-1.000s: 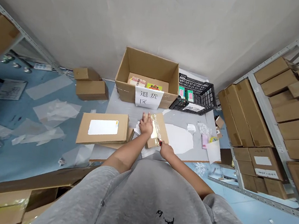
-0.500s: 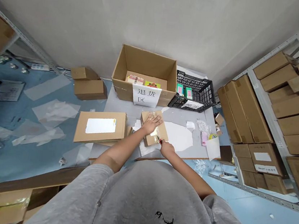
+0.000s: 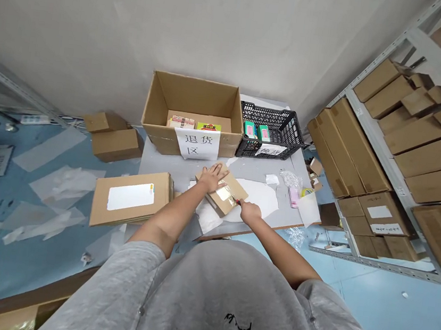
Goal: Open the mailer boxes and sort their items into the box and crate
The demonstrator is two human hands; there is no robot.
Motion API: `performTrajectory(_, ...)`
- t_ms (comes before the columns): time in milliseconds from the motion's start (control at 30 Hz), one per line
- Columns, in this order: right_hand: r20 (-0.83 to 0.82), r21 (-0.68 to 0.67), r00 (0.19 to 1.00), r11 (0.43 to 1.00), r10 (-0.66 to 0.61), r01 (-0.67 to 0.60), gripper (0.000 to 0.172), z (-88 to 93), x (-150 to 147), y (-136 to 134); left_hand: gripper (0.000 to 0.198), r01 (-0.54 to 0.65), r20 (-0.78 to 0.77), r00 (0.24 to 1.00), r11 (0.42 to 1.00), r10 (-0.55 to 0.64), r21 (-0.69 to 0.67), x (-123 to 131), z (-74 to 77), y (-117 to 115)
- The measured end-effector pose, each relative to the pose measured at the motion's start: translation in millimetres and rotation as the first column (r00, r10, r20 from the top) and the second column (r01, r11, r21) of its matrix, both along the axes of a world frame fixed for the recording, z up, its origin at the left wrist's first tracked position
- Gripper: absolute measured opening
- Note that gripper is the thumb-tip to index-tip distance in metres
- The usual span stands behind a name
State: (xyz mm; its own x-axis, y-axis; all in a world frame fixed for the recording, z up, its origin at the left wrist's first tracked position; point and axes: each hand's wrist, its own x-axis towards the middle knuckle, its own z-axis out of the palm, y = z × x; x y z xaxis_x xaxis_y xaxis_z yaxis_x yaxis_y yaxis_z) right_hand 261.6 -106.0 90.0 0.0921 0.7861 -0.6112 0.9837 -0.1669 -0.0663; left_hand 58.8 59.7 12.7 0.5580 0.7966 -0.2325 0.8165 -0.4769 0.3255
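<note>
A small cardboard box point(image 3: 226, 204) with shiny clear tape across its top lies at an angle on the table. My left hand point(image 3: 211, 178) presses flat on its upper left part, fingers spread. In my right hand point(image 3: 250, 212) is a small red-handled box cutter point(image 3: 239, 202), its tip at the box's right edge near the tape. The fist hides most of the handle. White paper point(image 3: 260, 196) lies under and beside the box.
Behind stand a large open carton point(image 3: 155, 134) with packets inside and a black plastic crate point(image 3: 296, 138) holding green boxes. Flat cartons point(image 3: 100, 205) are stacked to the left. Crumpled bubble wrap point(image 3: 291, 181) lies right. A shelf of boxes point(image 3: 388, 169) flanks the table's right.
The camera view has shifted slightly to the right. The small box is turned a little, and the cutter has moved slightly along its right side. My left hand stays on top.
</note>
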Motion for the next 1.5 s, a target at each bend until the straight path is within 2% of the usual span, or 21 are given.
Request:
performTrajectory(200, 0.023, 0.019, 0.989, 0.989, 0.143, -0.144, 0.056, 10.8, 30.6, 20.7, 0.078, -0.207, -0.054, 0.977, 0.978, 0.208, 0.018, 8.7, 1.2, -23.4)
performTrajectory(333, 0.032, 0.016, 0.984, 0.984, 0.178, -0.178, 0.056, 12.2, 41.2, 29.0, 0.081, -0.335, -0.094, 0.937, 0.942, 0.336, 0.024, 9.0, 7.4, -40.0)
performTrajectory(500, 0.041, 0.010, 0.982, 0.982, 0.186, -0.187, 0.054, 11.8, 56.8, 27.0, 0.084, -0.442, -0.207, 0.872, 0.895, 0.443, 0.053, 15.8, 14.4, -63.5)
performTrajectory(700, 0.094, -0.021, 0.969, 0.974, 0.228, -0.227, 0.048, 12.3, 76.1, 18.0, 0.085, -0.526, -0.269, 0.800, 0.842, 0.537, 0.117, 23.7, 9.8, -93.3)
performTrajectory(867, 0.033, 0.068, 0.987, 0.985, 0.156, -0.158, 0.036, 13.5, 96.5, 20.0, 0.089, -0.609, -0.316, 0.711, 0.775, 0.628, 0.171, 25.7, 4.2, -112.0)
performTrajectory(967, -0.109, 0.176, 0.994, 0.984, -0.020, 0.039, 0.032, 5.9, 101.6, 28.1, 0.088, -0.657, -0.351, 0.658, 0.736, 0.666, 0.166, 24.9, 4.3, -112.8)
performTrajectory(1033, -0.286, 0.155, 0.941, 0.961, -0.180, 0.231, 0.032, -7.1, 94.8, 34.1, 0.084, -0.633, -0.339, 0.682, 0.755, 0.648, 0.170, 24.7, 6.2, -107.7)
performTrajectory(1067, -0.369, 0.115, 0.893, 0.941, -0.257, 0.319, 0.035, -16.0, 88.4, 36.5, 0.083, -0.592, -0.305, 0.729, 0.788, 0.613, 0.170, 24.8, 7.2, -103.8)
performTrajectory(1100, -0.433, 0.070, 0.840, 0.918, -0.326, 0.391, 0.041, -26.0, 80.7, 38.2, 0.083, -0.526, -0.253, 0.795, 0.834, 0.551, 0.167, 25.0, 8.1, -99.6)
performTrajectory(1167, -0.502, 0.040, 0.765, 0.872, -0.404, 0.487, 0.055, -47.5, 64.7, 39.7, 0.084, -0.334, -0.124, 0.927, 0.930, 0.353, 0.151, 25.5, 8.7, -91.0)
performTrajectory(1233, -0.551, 0.055, 0.711, 0.831, -0.437, 0.554, 0.065, -67.4, 52.7, 39.1, 0.082, -0.163, -0.039, 0.985, 0.978, 0.169, 0.127, 25.7, 7.1, -84.3)
performTrajectory(1267, -0.576, 0.058, 0.686, 0.814, -0.445, 0.578, 0.067, -75.6, 49.3, 38.7, 0.081, -0.116, -0.022, 0.993, 0.986, 0.120, 0.120, 25.5, 5.7, -82.1)
performTrajectory(1367, -0.626, 0.043, 0.642, 0.802, -0.443, 0.596, 0.066, -89.8, 47.9, 41.6, 0.079, -0.110, -0.014, 0.994, 0.983, 0.113, 0.146, 24.3, 0.9, -79.6)
performTrajectory(1500, -0.586, 0.090, 0.690, 0.812, -0.425, 0.576, 0.064, -86.7, 48.9, 62.4, 0.078, -0.211, -0.030, 0.975, 0.957, 0.221, 0.197, 24.1, -1.3, -78.7)
